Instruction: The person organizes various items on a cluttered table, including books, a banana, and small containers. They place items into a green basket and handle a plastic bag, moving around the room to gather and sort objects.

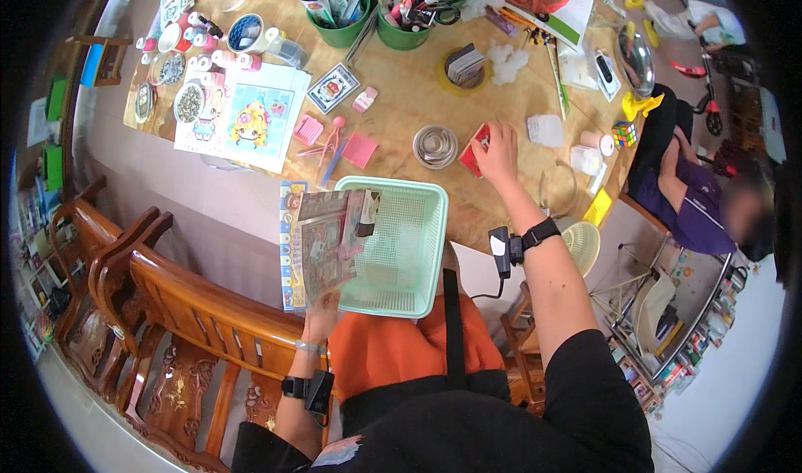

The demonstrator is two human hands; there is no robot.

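Note:
My left hand (pixel 322 318) grips a bunch of printed sheets in clear plastic packets (pixel 324 241) at their lower end. The bunch leans over the left rim of a mint-green plastic basket (pixel 432 241), which sits in front of me at the table's near edge. Part of my left fingers is hidden behind the packets. On the table, my right hand (pixel 501 153) has its thumb and fingers on a small red card box (pixel 474 150). Just left of that box lies a coil of pale tape (pixel 435 147).
Pink combs (pixel 359 150), a boxed card deck (pixel 333 88) and cartoon prints (pixel 257 119) lie to the left. Green pots of pens (pixel 401 34) stand behind. At right are a clear plastic box (pixel 544 130), a puzzle cube (pixel 624 133) and a seated person (pixel 695 204). A wooden bench (pixel 213 304) flanks me.

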